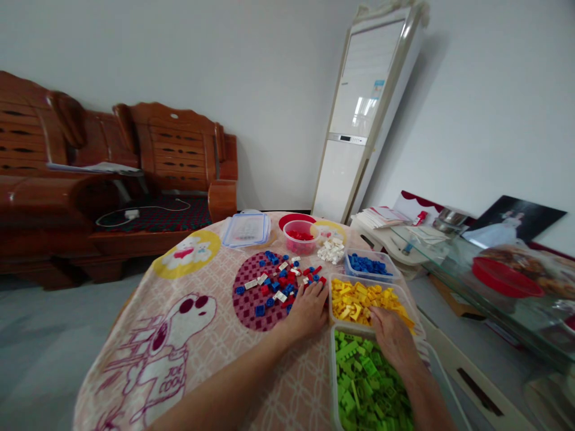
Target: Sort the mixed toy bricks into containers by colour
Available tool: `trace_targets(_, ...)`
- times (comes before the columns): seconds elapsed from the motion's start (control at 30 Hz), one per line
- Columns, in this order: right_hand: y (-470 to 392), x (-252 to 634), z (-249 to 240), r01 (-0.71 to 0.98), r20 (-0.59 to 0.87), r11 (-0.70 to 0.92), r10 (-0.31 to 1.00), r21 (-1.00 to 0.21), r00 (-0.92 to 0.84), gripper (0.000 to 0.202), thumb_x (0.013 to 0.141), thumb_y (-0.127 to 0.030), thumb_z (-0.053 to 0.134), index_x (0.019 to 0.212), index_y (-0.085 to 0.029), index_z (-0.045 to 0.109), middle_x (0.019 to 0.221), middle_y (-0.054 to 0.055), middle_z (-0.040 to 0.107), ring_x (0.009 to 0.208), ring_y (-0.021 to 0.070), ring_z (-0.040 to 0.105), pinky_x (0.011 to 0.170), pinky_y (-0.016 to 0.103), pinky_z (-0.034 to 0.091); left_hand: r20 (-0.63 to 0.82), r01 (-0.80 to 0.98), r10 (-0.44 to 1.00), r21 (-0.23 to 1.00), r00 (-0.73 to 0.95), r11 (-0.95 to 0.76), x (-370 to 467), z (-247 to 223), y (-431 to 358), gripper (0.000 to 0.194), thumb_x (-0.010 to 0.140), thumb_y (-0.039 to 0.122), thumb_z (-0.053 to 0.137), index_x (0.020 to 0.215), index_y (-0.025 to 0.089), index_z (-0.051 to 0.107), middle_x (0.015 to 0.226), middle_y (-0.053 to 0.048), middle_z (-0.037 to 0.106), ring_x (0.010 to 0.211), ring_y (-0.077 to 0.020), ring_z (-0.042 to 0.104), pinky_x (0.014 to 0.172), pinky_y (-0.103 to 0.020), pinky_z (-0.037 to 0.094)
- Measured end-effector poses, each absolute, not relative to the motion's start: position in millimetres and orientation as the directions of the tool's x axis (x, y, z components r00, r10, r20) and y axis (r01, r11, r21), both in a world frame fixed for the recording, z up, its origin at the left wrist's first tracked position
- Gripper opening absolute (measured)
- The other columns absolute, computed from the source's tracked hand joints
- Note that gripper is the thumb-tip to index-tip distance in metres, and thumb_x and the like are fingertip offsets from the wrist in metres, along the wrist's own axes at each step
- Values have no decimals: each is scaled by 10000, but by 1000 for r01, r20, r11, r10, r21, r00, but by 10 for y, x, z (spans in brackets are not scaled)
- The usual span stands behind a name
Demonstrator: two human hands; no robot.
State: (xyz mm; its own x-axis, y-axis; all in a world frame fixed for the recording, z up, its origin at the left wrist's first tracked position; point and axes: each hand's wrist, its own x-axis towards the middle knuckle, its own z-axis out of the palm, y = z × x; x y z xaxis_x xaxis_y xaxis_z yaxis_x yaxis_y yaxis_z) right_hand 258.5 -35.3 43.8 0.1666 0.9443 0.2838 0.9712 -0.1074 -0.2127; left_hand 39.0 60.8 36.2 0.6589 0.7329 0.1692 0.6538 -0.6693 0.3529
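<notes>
My left hand (pixel 309 310) lies over the right edge of a loose pile of red, blue and white toy building bricks (pixel 281 286) on the tablecloth. Its fingers are stretched out, with the tips among the bricks. My right hand (pixel 394 336) is over the near edge of a clear plastic box (pixel 331 302) of yellow bricks (pixel 354 294). The fingers are drawn together, their tips against the yellow bricks; what they hold, if anything, is hidden. Below it stands a larger box of green bricks (pixel 366 383), partly covered by my right forearm.
Beyond the yellow box are a box of blue bricks (pixel 369 264), a heap of white bricks (pixel 331 251) and a round tub of red bricks (pixel 300 236). Clear lids (pixel 247 230) lie at the table's far edge. A glass table (pixel 453 257) stands right, wooden seats (pixel 173 155) left.
</notes>
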Motion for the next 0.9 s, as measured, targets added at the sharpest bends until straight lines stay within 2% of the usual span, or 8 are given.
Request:
trace_targets(0.17,-352,2575,435,972,301,-112,938,-208,172,406,929,-233,344,1072,-145,713,1033,127,728,967,228,646,917,355,467,232,699,773,333,590,-634,539,274,624,441,937,239,381,1355,217,519,1460,-115,487,1356,-293,415,1154,-548,249)
trace_targets(0.4,-370,2555,465,974,265,-118,949,-195,169,425,952,-237,317,1100,-113,695,1052,136,717,982,235,632,931,354,448,308,729,791,312,528,-609,583,343,879,308,917,222,442,1150,202,642,1273,-110,627,1228,-273,519,1131,-541,263)
trace_targets(0.53,-363,2549,469,970,258,-114,951,-213,168,422,954,-224,313,1092,-99,692,1059,147,713,1000,236,630,939,349,439,314,759,818,316,483,-569,537,443,1036,269,899,199,477,1097,178,658,1237,-130,634,1218,-273,525,1124,-507,286)
trace_targets(0.67,-356,2557,462,971,261,-109,951,-214,165,393,950,-217,333,1060,-123,698,1021,136,717,988,229,631,927,335,434,371,702,825,439,427,-561,500,547,998,276,876,167,491,1111,184,635,1168,-105,660,1126,-218,579,1017,-369,413)
trace_targets(0.73,-356,2559,469,970,246,-110,955,-216,164,376,949,-222,342,1017,-145,704,997,121,718,960,220,634,901,317,437,304,666,847,525,435,-530,514,577,901,219,885,208,487,1023,178,655,1012,-85,702,967,-198,639,866,-308,476)
trace_targets(0.8,-361,2556,481,969,235,-113,958,-218,165,371,949,-227,344,988,-156,706,984,115,717,948,215,636,885,306,436,198,645,857,584,475,-493,543,585,795,184,883,255,499,894,168,661,849,-67,709,810,-188,661,737,-277,478)
trace_targets(0.9,-372,2548,493,969,260,-108,951,-221,165,370,949,-230,349,1014,-148,703,1008,120,714,975,212,632,907,300,426,145,606,852,644,503,-467,583,556,692,181,876,277,513,806,164,636,751,-51,700,722,-175,661,660,-250,451)
